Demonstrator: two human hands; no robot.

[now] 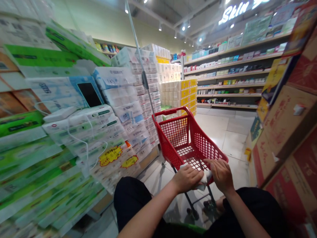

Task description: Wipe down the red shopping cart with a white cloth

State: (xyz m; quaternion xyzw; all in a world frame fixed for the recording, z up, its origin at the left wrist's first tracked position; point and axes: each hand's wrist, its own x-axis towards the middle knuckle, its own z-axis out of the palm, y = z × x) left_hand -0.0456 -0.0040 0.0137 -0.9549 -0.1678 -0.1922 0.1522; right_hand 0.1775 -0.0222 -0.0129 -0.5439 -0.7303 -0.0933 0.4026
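Observation:
A small red shopping cart [173, 132] with a grid basket stands on the floor between my knees. My left hand [187, 178] is closed around a white cloth or tissue [205, 178], pressed against the near end of the cart. At the cart's near right corner, my right hand [223, 173] curls over the rim, its index finger pointing left. The cloth's far side is hidden by my fingers. No goods show in the basket. A tall metal pole [138, 46] rises from the cart's far left corner.
Stacked tissue packs [123, 109] line the left, with a black-screened device [89, 94] and white cables on them. Cardboard cartons [288, 115] are piled close on the right. Beyond the tiled floor [230, 145] stand shelves of boxed products [230, 69] and yellow-and-white packs [189, 94].

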